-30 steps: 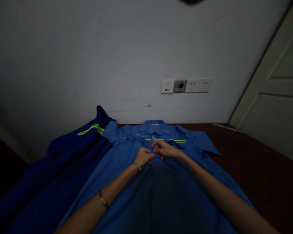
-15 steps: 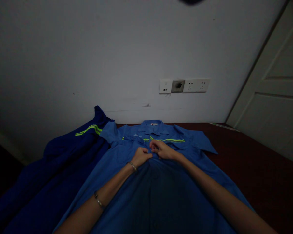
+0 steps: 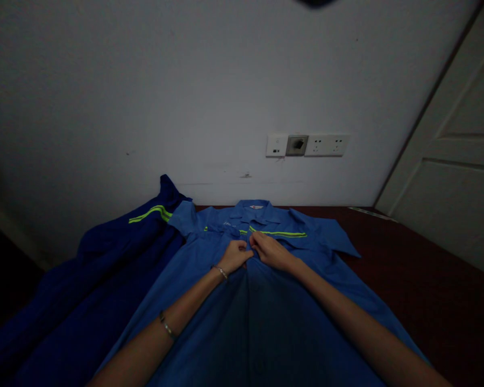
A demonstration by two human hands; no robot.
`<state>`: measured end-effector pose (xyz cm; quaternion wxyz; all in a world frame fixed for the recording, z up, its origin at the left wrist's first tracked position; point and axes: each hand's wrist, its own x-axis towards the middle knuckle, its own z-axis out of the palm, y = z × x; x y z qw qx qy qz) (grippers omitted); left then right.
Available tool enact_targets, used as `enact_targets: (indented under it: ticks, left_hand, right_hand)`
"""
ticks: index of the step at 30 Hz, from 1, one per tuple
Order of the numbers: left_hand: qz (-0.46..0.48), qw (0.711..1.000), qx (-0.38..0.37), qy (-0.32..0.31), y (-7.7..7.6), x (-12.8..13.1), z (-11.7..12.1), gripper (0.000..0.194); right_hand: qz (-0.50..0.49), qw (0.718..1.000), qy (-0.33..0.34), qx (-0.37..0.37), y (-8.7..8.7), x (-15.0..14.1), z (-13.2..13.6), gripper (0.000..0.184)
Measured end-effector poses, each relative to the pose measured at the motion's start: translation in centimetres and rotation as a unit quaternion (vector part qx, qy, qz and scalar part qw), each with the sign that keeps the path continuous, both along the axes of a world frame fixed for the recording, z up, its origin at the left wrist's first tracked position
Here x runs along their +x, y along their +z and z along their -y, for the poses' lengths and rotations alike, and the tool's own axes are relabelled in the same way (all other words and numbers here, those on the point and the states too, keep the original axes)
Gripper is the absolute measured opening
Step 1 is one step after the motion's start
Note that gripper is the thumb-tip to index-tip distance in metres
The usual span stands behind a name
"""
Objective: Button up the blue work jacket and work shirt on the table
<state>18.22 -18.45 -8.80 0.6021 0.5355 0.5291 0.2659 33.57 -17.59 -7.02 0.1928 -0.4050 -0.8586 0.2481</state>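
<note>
The front edge of the blue short-sleeved work shirt is pinched by both hands at mid-chest. The left hand is nearly closed, its thumb laid along the placket; the right hand is curled tight just beside it, fingertips pressed into the same cloth. Whether a button is caught between them cannot be told, since the fabric is hidden by the fingers and dimly lit.

Cloth could be let slip if either pinch were loosened, and the two edges could be misaligned because the fabric is bunched at the fingers. Creasing could also be caused by too hard a pull.

The shirt is spread on a dark red surface, its collar pointed towards the wall. Its left-hand sleeve in view is overlapped with a darker blue garment bearing yellow-green stripes.
</note>
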Motion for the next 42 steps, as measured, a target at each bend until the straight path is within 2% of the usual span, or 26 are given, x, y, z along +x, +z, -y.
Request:
enact_targets:
  ticks: [3, 5, 7, 9, 11, 13, 14, 17, 21, 25, 28, 31, 35, 39, 42]
  left_hand:
    - [-0.034, 0.998, 0.035, -0.042, 1.2, 0.3, 0.3, 0.008]
    - [-0.114, 0.987, 0.095, -0.068, 2.1, 0.6, 0.8, 0.012]
    - [-0.227, 0.952, 0.183, -0.091, 2.9, 0.9, 1.8, 0.014]
    - [-0.331, 0.901, 0.257, -0.117, 3.5, 1.4, 3.0, 0.017]
    - [-0.395, 0.857, 0.295, -0.150, 3.7, 1.9, 4.1, 0.021]
    - [-0.427, 0.830, 0.314, -0.172, 3.6, 2.3, 5.0, 0.023]
    - [-0.435, 0.822, 0.322, -0.178, 3.5, 2.5, 5.4, 0.024]
    - [-0.443, 0.807, 0.343, -0.188, 3.2, 2.8, 5.9, 0.026]
    - [-0.415, 0.825, 0.332, -0.189, 3.8, 2.4, 5.2, 0.026]
    - [-0.351, 0.880, 0.282, -0.153, 4.5, 0.8, 2.4, 0.028]
    - [-0.249, 0.927, 0.248, -0.126, 3.5, -0.6, 0.1, 0.020]
    - [-0.176, 0.952, 0.226, -0.110, 1.8, -1.3, -1.0, 0.017]
    - [-0.170, 0.943, 0.259, -0.119, 0.7, -1.0, -0.5, 0.017]
    - [-0.223, 0.919, 0.302, -0.121, 1.1, -0.4, 0.4, 0.019]
    - [-0.244, 0.904, 0.332, -0.114, 1.3, -0.1, 0.8, 0.019]
  right_hand:
    - [-0.057, 0.997, -0.040, -0.031, -0.7, -0.1, -0.1, 0.013]
    - [-0.118, 0.983, -0.103, -0.099, -1.1, -0.2, -0.2, 0.015]
    - [-0.178, 0.943, -0.179, -0.219, -1.2, -0.3, -0.2, 0.020]
    - [-0.219, 0.884, -0.236, -0.340, -1.0, -0.3, -0.1, 0.021]
    - [-0.251, 0.835, -0.269, -0.410, -0.5, -0.3, 0.2, 0.018]
    - [-0.276, 0.807, -0.294, -0.431, -0.2, -0.3, 0.5, 0.018]
    - [-0.281, 0.802, -0.302, -0.432, -0.1, -0.3, 0.6, 0.020]
    - [-0.270, 0.811, -0.304, -0.420, -0.4, -0.2, 0.8, 0.027]
    - [-0.272, 0.808, -0.308, -0.422, -1.1, 0.1, 0.6, 0.026]
    - [-0.270, 0.794, -0.320, -0.441, -0.7, 0.6, 0.5, 0.026]
    - [-0.266, 0.787, -0.330, -0.449, -0.1, 0.6, 0.6, 0.026]
    - [-0.274, 0.783, -0.327, -0.452, 0.3, 0.6, 0.7, 0.027]
    - [-0.275, 0.785, -0.324, -0.451, 0.4, 0.6, 0.7, 0.025]
    - [-0.261, 0.796, -0.319, -0.444, 0.1, 0.6, 0.6, 0.025]
    - [-0.245, 0.814, -0.308, -0.427, -0.2, 0.5, 0.4, 0.025]
